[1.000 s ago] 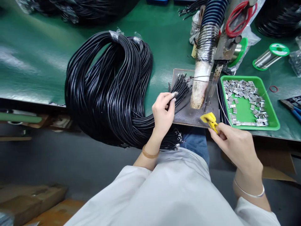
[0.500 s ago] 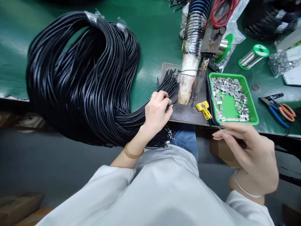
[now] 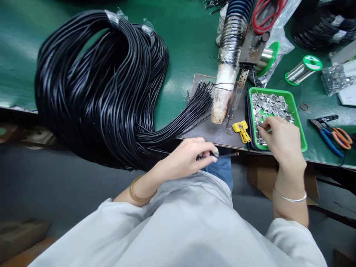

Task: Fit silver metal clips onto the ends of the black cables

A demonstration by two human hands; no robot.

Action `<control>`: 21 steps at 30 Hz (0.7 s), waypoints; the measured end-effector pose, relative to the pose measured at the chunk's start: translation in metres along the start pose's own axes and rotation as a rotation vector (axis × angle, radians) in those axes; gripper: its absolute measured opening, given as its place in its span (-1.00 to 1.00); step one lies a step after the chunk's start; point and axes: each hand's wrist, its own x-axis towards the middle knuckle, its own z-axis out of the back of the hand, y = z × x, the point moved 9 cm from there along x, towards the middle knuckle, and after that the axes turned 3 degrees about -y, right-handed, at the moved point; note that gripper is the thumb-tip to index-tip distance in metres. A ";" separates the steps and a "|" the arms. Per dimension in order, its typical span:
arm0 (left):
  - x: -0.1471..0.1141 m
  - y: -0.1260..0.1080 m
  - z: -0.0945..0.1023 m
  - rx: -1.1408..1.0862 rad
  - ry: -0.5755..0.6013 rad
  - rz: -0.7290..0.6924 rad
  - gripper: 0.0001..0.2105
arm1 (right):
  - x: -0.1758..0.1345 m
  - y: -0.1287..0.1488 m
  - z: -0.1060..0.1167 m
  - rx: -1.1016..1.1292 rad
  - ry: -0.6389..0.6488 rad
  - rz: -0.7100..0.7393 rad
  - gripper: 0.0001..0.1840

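My left hand (image 3: 196,154) is closed on a black cable (image 3: 226,155), whose end sticks out to the right past the table edge. Behind it, a thick bundle of black cables (image 3: 111,92) lies on the table, the free ends fanned over a brown board (image 3: 211,133). My right hand (image 3: 280,137) reaches into a green tray (image 3: 299,126) of small metal connector pieces (image 3: 271,104). Thumb and forefinger are bent close together at the pieces; whether one is between them I cannot make out.
A wrapped hose (image 3: 229,63) and a soldering iron (image 3: 240,85) hang over the board, beside a yellow clip (image 3: 241,130). Solder spools (image 3: 303,70) stand behind the tray. Pliers (image 3: 328,133) lie at the right. More coiled black cable (image 3: 319,27) sits at the back right.
My left hand has come off the bundle toward me, bringing one cable over the table edge. My right hand has moved from in front of the tray up into it.
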 end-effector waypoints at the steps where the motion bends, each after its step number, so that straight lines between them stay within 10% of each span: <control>1: 0.000 -0.008 -0.012 -0.116 0.154 -0.034 -0.86 | 0.002 0.003 0.000 -0.067 0.026 0.019 -0.90; 5: -0.008 -0.039 -0.041 -0.622 0.567 -0.083 -0.85 | 0.005 0.000 0.000 -0.251 0.032 0.053 -0.88; 13: 0.015 0.038 -0.033 -1.188 -0.236 0.364 -0.77 | -0.033 -0.011 0.055 0.405 -0.592 -0.163 -0.85; 17: 0.020 0.049 -0.034 -1.097 -0.334 0.384 -0.80 | -0.061 0.021 0.071 0.803 -0.719 -0.304 -0.79; 21: 0.026 0.042 -0.026 -0.980 -0.367 0.322 -0.79 | -0.063 0.067 0.060 0.910 -0.625 -0.136 -0.89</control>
